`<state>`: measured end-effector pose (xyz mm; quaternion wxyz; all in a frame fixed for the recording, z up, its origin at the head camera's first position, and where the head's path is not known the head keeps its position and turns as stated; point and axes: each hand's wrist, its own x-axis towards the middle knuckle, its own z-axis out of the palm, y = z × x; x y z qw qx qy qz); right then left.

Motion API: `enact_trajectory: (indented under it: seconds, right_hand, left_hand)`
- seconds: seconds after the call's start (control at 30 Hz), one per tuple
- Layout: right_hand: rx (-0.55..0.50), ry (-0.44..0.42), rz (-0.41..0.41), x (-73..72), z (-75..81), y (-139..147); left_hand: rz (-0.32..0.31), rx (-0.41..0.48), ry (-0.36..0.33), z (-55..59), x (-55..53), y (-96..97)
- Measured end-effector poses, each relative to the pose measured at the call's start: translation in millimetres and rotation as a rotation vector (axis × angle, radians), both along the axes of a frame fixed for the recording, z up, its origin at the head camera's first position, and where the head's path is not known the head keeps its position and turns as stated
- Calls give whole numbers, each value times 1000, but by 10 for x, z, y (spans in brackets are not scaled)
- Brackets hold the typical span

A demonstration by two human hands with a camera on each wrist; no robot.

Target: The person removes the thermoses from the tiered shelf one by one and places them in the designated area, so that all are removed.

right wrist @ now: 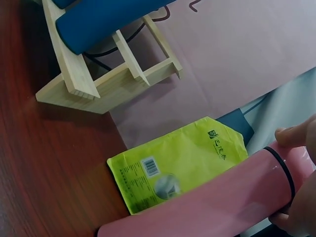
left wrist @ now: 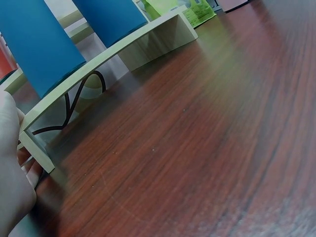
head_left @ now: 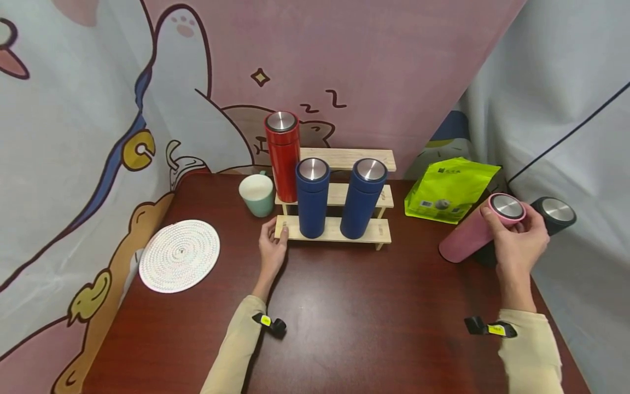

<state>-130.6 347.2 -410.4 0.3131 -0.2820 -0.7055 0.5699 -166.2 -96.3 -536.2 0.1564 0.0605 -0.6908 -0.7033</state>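
- Head view: the left hand [head_left: 273, 246] is at the centre of the frame, thumb on top of the lowest shelf of the rack [head_left: 346, 158], fingers curled round its left end; the gap is narrow, with the board pinched in it.
- The right hand [head_left: 520, 245], at the right of the frame, is spread about as wide as the pink flask [head_left: 466, 239], thumb and fingers gripping it near its steel cap; whether the base touches the table [head_left: 344, 323] I cannot tell.
- Behind the right hand, the black flask [head_left: 558, 212] is partly hidden; the bag [head_left: 450, 189] is just beside the pink flask, towards the upper left.
- On the rack, the red flask [head_left: 284, 167] stands on the middle shelf, left end; the left blue flask [head_left: 312, 205] and right blue flask [head_left: 362, 205] stand apart on the lowest shelf.
- The mug [head_left: 260, 206] is left of the rack; the mat [head_left: 179, 268] lies at the left of the frame.
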Motion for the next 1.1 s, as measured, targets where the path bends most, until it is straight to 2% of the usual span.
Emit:
enact_trajectory:
  seconds: [0.07, 0.3, 0.53, 0.73, 1.1]
  right_hand:
    - [82, -31, -6, -10, -20, -11]
    - [184, -18, -2, 0, -30, -26]
    - [340, 20, -9, -28, 166, -71]
    - [343, 33, 17, -90, 311, -136]
    - [318, 69, 146, -213, 469, -327]
  left_hand:
    - [0, 4, 2, -2, -2, -3]
    - [1, -8, 7, -3, -8, -9]
    - [0, -4, 1, -3, -6, -14]
    - [-9, 5, 1, -1, -11, -10]
    - [-14, 11, 16, -10, -24, -17]
